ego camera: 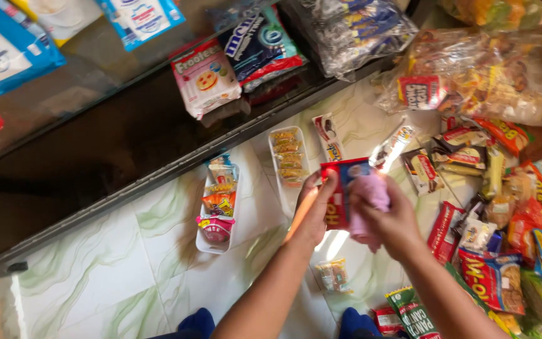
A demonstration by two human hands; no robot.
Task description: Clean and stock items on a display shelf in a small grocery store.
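Above the floor (127, 251), left hand (312, 213) clasps a red packet (340, 191) while right hand (387, 223) presses a pink cloth (368, 194) on it

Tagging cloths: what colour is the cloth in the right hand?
Pink cloth, bunched in the right hand; head view.

Your hands (352, 210) meet on a snack packet (341, 191) above the floor (127, 263). Left of them lie two trays (288, 160), each with packets in it. To your right packets (503, 207) lie heaped on the floor. Behind the trays a shelf (127, 135) carries more packets.
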